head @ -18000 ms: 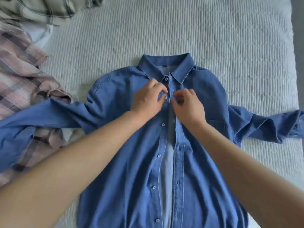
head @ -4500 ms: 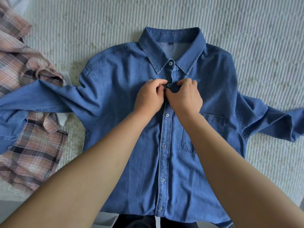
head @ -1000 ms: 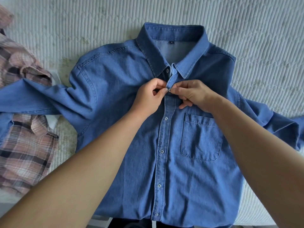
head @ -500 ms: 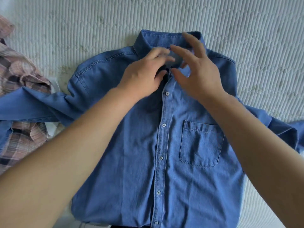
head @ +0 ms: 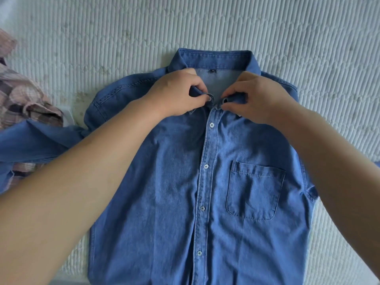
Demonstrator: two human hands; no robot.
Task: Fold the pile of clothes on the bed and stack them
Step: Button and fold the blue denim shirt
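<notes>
- Denim shirt lies face up on my ribbed bedspread, placket buttoned, chest pocket showing.
- My left hand pinches the collar band's button end; right hand pinches the buttonhole end.
- Half a second ago both hands hovered, fingers spread.
- Neck label unreadable.
- Plaid shirt at left.

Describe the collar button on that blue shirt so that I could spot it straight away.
A blue denim shirt lies face up on the ribbed white bedcover. Follow its row of pale fastened buttons up to the collar, where the left hand pinches one collar end. The collar button sits there, alone unfastened, facing a gap.
</notes>
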